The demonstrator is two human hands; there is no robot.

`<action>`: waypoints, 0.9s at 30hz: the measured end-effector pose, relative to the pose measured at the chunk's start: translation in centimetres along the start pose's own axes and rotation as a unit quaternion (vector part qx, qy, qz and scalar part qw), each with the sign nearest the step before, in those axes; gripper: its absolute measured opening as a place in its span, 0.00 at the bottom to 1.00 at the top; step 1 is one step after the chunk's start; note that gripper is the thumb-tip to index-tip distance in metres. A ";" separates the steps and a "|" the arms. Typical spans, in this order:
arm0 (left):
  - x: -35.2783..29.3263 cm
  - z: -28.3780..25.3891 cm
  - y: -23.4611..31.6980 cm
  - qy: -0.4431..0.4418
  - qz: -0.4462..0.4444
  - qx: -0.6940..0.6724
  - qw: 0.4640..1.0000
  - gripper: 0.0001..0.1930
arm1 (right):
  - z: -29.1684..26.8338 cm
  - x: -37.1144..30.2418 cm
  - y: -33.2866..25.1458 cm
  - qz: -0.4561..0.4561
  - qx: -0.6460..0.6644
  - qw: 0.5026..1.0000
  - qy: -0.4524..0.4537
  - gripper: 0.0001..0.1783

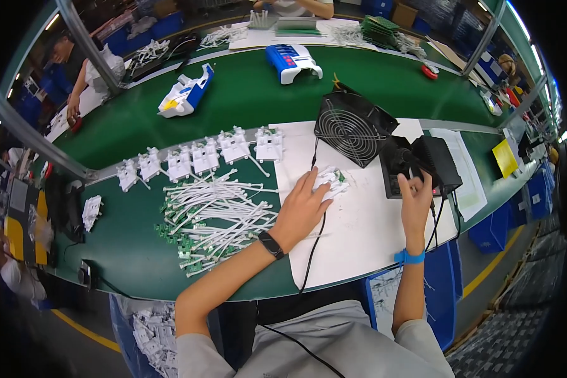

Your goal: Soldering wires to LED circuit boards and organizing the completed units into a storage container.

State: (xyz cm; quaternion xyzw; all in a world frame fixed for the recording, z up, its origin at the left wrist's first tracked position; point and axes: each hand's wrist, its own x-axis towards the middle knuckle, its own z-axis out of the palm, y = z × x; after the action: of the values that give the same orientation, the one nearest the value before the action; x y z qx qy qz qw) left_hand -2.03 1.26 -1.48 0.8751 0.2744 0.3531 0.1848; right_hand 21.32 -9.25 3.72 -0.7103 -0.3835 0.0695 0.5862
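On the white sheet (359,242), my left hand (301,211) has its fingers and thumb against a small white plastic part (331,183) with a bit of green circuit board on it. A dark band circles that wrist. My right hand (416,195), with a blue wristband, is at the front of a black stand (392,183) beside a ribbed black box (436,160). Its fingers are curled; what they hold is hard to make out against the black. A black fan with a round wire grille (349,129) stands tilted just beyond the white part.
Left of the sheet lies a pile of white cables with green boards (217,214). Several white plastic parts (205,154) line the bench's far edge. Beyond, a green conveyor (239,94) bears blue-and-white housings (293,63). A black cord (313,255) crosses the sheet. Other people work across and at left.
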 end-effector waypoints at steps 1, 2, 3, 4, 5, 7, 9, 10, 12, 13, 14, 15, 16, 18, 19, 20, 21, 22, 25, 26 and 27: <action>-0.1 -0.3 0.0 0.002 -0.005 0.004 1.000 0.16 | 0.0 -1.2 -0.5 0.030 0.005 0.999 -0.022 0.31; 0.0 -0.6 0.1 -0.005 -0.005 -0.003 1.000 0.16 | 0.3 -2.5 -0.8 0.013 0.002 0.999 -0.032 0.26; 0.2 -0.9 0.3 -0.014 -0.005 -0.012 1.000 0.17 | 0.2 -3.7 -1.0 0.013 -0.001 0.998 -0.055 0.24; 0.4 -1.1 0.7 -0.003 0.010 0.007 1.000 0.17 | 0.3 -4.7 -1.4 0.014 -0.002 0.997 -0.078 0.22; 0.7 -1.6 1.2 0.013 0.033 0.037 0.999 0.17 | 0.7 -5.8 -2.3 0.016 0.004 0.996 -0.087 0.20; 1.2 -2.8 2.4 0.039 0.070 0.082 0.993 0.18 | 1.1 -7.1 -3.0 0.002 -0.005 0.994 -0.107 0.19; 1.9 -4.7 3.9 0.065 0.073 0.090 0.991 0.18 | 1.4 -7.9 -3.6 -0.025 0.000 0.993 -0.112 0.18; 2.4 -6.0 4.5 0.076 0.068 0.106 0.989 0.17 | 1.5 -8.2 -3.7 -0.046 -0.005 0.993 -0.112 0.18; 2.9 -9.1 4.6 0.111 0.029 0.128 0.985 0.16 | 2.2 -8.8 -3.8 -0.054 0.022 0.992 -0.109 0.18; 3.2 -11.1 3.8 0.125 0.013 0.146 0.981 0.17 | 2.6 -8.9 -3.4 -0.081 0.042 0.990 -0.111 0.19; 3.0 -13.3 2.6 0.142 -0.016 0.179 0.973 0.17 | 2.9 -9.1 -3.4 -0.107 0.063 0.986 -0.114 0.19; 2.9 -15.5 1.0 0.160 -0.045 0.210 0.964 0.17 | 3.0 -9.1 -3.6 -0.106 0.056 0.983 -0.137 0.19; 2.1 -18.6 -0.8 0.170 -0.071 0.238 0.954 0.16 | 3.2 -9.2 -4.2 -0.109 0.066 0.981 -0.144 0.19; -0.6 -24.5 -6.5 0.215 -0.177 0.316 0.907 0.15 | 3.9 -9.4 -5.2 -0.106 0.073 0.977 -0.170 0.21; -2.5 -26.7 -9.8 0.253 -0.195 0.347 0.882 0.14 | 4.3 -9.4 -5.4 -0.108 0.078 0.976 -0.174 0.21; -4.4 -28.6 -13.1 0.279 -0.278 0.359 0.846 0.14 | 4.6 -9.4 -5.7 -0.109 0.080 0.972 -0.190 0.23; -7.1 -30.8 -16.7 0.297 -0.298 0.394 0.817 0.16 | 5.0 -9.6 -6.2 -0.111 0.084 0.968 -0.208 0.24; -9.7 -32.5 -19.4 0.297 -0.314 0.394 0.811 0.16 | 5.5 -9.8 -6.8 -0.115 0.091 0.966 -0.212 0.24; -12.8 -33.4 -22.0 0.295 -0.391 0.375 0.787 0.15 | 6.9 -10.3 -8.2 -0.146 0.068 0.948 -0.276 0.26; -13.8 -33.4 -22.7 0.308 -0.381 0.397 0.776 0.15 | 7.4 -10.5 -8.7 -0.150 0.073 0.946 -0.279 0.26; -14.3 -33.3 -23.0 0.295 -0.398 0.406 0.768 0.15 | 7.8 -10.7 -9.2 -0.179 0.065 0.932 -0.307 0.26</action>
State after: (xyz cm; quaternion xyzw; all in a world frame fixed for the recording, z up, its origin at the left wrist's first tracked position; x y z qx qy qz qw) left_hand -42.60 14.80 2.02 0.5335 0.7570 0.3444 -0.1539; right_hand 5.35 -9.71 5.81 -0.5340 -0.6603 0.2030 0.4875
